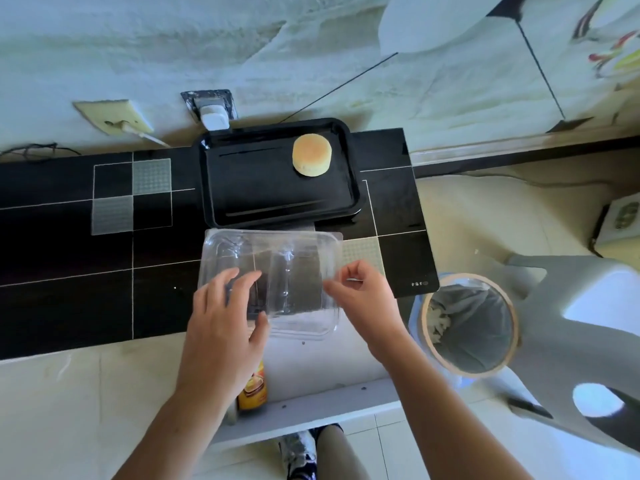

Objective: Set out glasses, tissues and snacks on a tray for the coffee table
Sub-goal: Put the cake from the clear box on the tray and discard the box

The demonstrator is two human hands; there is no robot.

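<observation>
You are early in the job: the glossy black rectangular plastic tray (277, 199) sits at the far side of the black patterned glass table (69, 254), and it carries only one thing, a round golden sponge cake (311, 154) near its far right corner. No glasses and no tissues show anywhere in the view, so both of those seem still to be fetched, and probably more snacks too. Just on the near side of the tray lies the clear, empty-looking plastic clamshell snack box (273, 282), overhanging the near edge of the table. Your left hand (225, 320) rests on the box's near left part with the fingers (227, 277) spread loosely over the clear plastic and the thumb at its near rim. Your right hand (360, 296) is at the box's right edge, thumb and forefinger pinching what looks like the thin rim or lid, the other fingers curled. To the right, well below the table, stands a round bin with a tan rim and grey liner (467, 323), a likely place for the box if it is indeed empty. An orange-labelled packet (254, 389) lies on the low white shelf (311, 403) beneath your left wrist.
</observation>
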